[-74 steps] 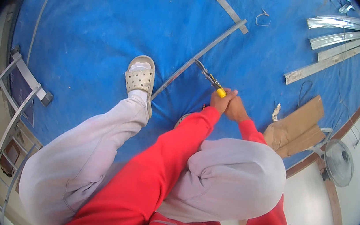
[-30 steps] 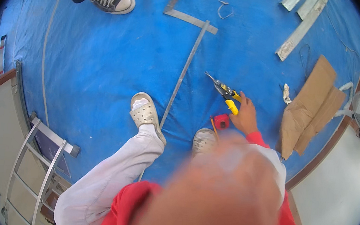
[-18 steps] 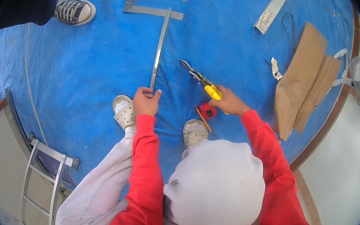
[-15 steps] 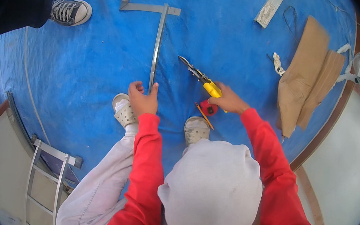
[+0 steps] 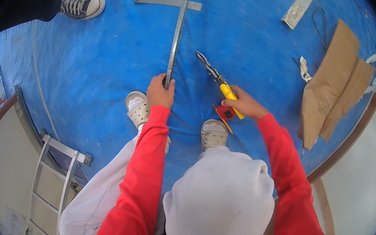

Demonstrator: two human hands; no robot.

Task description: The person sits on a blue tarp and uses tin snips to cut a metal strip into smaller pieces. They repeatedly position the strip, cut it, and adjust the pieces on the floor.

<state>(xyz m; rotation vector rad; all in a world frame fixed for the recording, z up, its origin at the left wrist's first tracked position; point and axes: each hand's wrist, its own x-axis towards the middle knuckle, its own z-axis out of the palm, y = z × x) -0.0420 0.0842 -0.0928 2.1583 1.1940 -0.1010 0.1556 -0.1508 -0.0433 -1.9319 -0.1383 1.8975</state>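
Observation:
My left hand [image 5: 160,92] is closed round the near end of a long, thin metal strip [image 5: 176,42]. The strip's far end lies across the blade of a metal try square [image 5: 168,2]. In my right hand [image 5: 245,103] is a pair of yellow-handled tin snips [image 5: 227,91], its dark jaws pointing up and left toward the strip but apart from it. Close below that hand, a red tape measure [image 5: 226,113] and an orange pencil [image 5: 223,119] lie on the blue sheet.
A blue sheet [image 5: 111,62] covers the floor. Brown cardboard [image 5: 328,82] and a pale metal channel [image 5: 298,9] lie at the right. Someone's sneaker [image 5: 82,5] stands at upper left. A ladder [image 5: 69,178] is at lower left. My beige clogs [image 5: 214,134] are near the hands.
My left hand has closed round the strip's near end, where its fingers were more spread before. The whole view has shifted, so the floor things appear slightly higher and further right.

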